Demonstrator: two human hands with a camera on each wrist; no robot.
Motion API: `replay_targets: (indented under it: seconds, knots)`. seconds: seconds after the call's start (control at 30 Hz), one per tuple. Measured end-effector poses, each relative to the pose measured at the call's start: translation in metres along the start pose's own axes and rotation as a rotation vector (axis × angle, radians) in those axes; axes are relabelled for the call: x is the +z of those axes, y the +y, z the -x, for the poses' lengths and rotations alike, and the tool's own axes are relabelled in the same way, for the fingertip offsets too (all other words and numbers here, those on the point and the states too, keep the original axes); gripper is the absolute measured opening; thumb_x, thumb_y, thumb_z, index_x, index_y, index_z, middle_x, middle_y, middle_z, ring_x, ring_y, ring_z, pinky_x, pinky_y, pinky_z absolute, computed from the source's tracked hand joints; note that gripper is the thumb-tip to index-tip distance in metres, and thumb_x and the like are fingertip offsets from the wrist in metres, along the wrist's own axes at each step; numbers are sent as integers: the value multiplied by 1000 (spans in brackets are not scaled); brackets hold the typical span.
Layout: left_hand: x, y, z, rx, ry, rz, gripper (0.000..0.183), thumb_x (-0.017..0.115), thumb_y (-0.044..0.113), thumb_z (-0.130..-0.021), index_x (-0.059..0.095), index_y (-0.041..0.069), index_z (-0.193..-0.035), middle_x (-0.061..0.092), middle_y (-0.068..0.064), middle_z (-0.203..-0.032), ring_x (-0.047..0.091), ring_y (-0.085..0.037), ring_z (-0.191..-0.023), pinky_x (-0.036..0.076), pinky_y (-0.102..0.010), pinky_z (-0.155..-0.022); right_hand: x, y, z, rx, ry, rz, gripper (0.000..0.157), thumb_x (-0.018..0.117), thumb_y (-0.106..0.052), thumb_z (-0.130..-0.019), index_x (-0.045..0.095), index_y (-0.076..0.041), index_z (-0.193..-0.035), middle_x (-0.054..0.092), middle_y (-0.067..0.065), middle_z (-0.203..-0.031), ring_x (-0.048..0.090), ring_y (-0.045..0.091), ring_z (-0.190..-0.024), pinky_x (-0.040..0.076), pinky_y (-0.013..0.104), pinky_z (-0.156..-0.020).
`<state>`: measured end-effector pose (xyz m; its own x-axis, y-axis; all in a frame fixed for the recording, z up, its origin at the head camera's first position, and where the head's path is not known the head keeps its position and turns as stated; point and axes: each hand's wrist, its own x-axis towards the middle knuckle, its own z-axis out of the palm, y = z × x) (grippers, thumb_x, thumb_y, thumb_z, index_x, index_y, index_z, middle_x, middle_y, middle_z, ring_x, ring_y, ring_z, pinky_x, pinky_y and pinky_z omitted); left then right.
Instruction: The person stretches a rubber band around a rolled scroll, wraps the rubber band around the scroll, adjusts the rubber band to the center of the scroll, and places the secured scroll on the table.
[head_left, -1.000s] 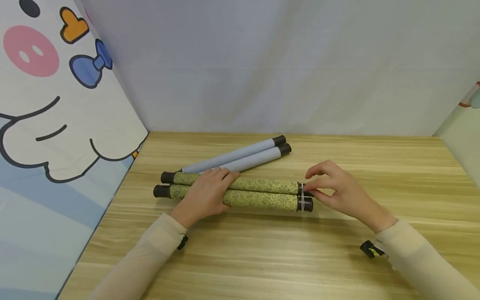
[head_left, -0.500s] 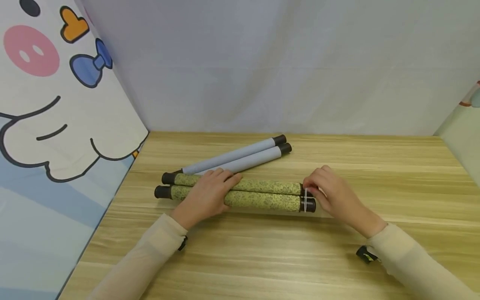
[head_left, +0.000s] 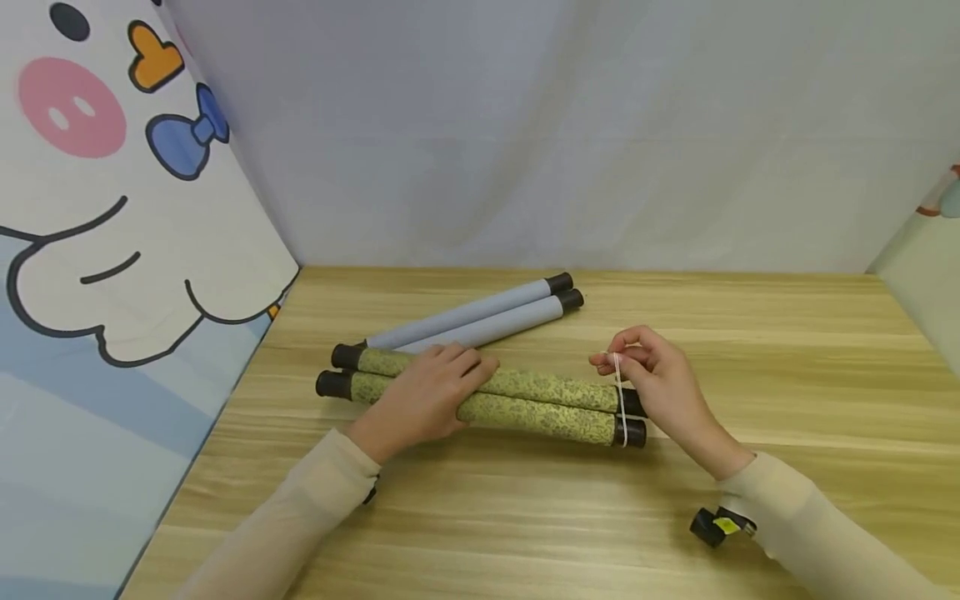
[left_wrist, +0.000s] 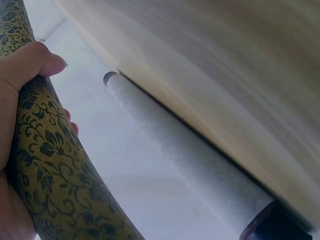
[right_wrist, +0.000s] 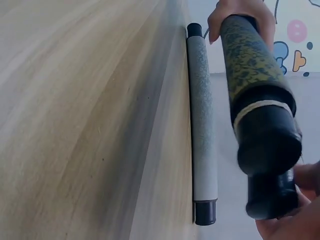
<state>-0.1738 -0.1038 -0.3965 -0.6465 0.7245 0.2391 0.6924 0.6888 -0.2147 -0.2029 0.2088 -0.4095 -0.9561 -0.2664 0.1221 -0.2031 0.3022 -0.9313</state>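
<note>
Two yellow-green patterned scrolls with black end knobs lie side by side in the head view, a far scroll (head_left: 558,387) and a near scroll (head_left: 543,418). Around their middle my left hand (head_left: 427,400) grips them, thumb on the near side. A thin white band (head_left: 621,400) loops round the black knobs at the right. My right hand (head_left: 663,383) pinches the top of this loop and holds it stretched above the knobs. The right wrist view shows the band (right_wrist: 262,106) round one knob and the patterned scrolls raised off the table.
Behind lie two pale blue-grey rolls, a far roll (head_left: 465,312) and a near roll (head_left: 491,323), also with black ends. They rest slanted on the wood-grain table (head_left: 510,517). A white cloth wall (head_left: 570,142) stands at the back, a cartoon-printed panel (head_left: 150,292) at the left.
My right hand has drawn the band up from the knobs into a longer, taut loop. The patterned scrolls have shifted slightly right, their right ends nearer me. The left hand keeps its grip.
</note>
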Motion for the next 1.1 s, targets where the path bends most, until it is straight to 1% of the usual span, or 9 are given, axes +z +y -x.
replay_targets:
  seconds: [0.2, 0.27, 0.37, 0.53, 0.63, 0.8, 0.87, 0.93, 1.1]
  knots:
    - [5, 5, 0, -5, -30, 39, 86, 94, 34, -62, 55, 12, -135, 65, -3, -117, 62, -22, -106, 54, -38, -95, 0, -3, 2, -13, -251, -43, 13, 50, -12, -103, 51, -2, -112, 70, 22, -119, 72, 16, -107, 57, 21, -87]
    - [6, 6, 1, -21, -48, 52, 86, 94, 34, -62, 55, 12, -136, 64, -3, -118, 62, -22, -108, 53, -38, -96, -1, -6, 4, -30, -310, -4, 14, 53, -13, -102, 52, -6, -114, 71, 18, -119, 71, 19, -110, 57, 22, -88]
    - [6, 6, 2, -55, -59, 67, 88, 94, 33, -62, 54, 12, -138, 64, -4, -121, 61, -23, -112, 52, -38, -100, -4, -5, 4, -78, -340, 108, 20, 58, -17, -100, 52, -10, -119, 72, 10, -117, 69, 19, -111, 56, 24, -90]
    - [3, 4, 2, -83, -56, 85, 90, 95, 31, -60, 55, 13, -138, 64, -4, -122, 61, -22, -112, 53, -38, -100, -11, -2, 4, -134, -323, 201, 28, 64, -17, -97, 54, -11, -122, 72, 7, -113, 69, 19, -106, 56, 28, -90]
    - [3, 3, 2, -80, -54, 82, 90, 95, 32, -59, 55, 13, -138, 64, -4, -120, 61, -22, -111, 53, -38, -99, -12, -3, 4, -151, -320, 214, 26, 65, -15, -95, 56, -13, -120, 73, 5, -111, 69, 18, -104, 56, 27, -89]
    - [4, 3, 2, -79, -48, 67, 89, 95, 33, -59, 57, 12, -137, 65, -3, -119, 61, -22, -110, 52, -38, -99, -18, -9, 3, -132, -320, 176, 23, 62, -10, -97, 58, -8, -119, 69, 11, -115, 66, 25, -110, 56, 25, -91]
    - [5, 3, 3, -80, -49, 54, 88, 95, 34, -59, 57, 13, -136, 65, -3, -119, 62, -22, -110, 53, -38, -99, -22, -11, 2, -133, -280, 167, 19, 59, -8, -97, 60, -7, -116, 67, 12, -115, 66, 24, -109, 56, 21, -91]
    - [6, 3, 3, -83, -55, 54, 87, 95, 35, -60, 58, 13, -135, 66, -3, -120, 62, -22, -110, 53, -38, -98, -28, -12, 1, -161, -215, 190, 16, 58, -7, -98, 63, -8, -113, 67, 9, -112, 66, 18, -107, 54, 17, -91]
    - [8, 2, 3, -142, -79, 105, 87, 94, 36, -60, 58, 12, -136, 66, -4, -118, 63, -22, -108, 54, -39, -97, -37, -12, 4, -310, -67, 263, 19, 61, -1, -94, 68, -14, -107, 68, 0, -105, 62, 1, -99, 50, 11, -89]
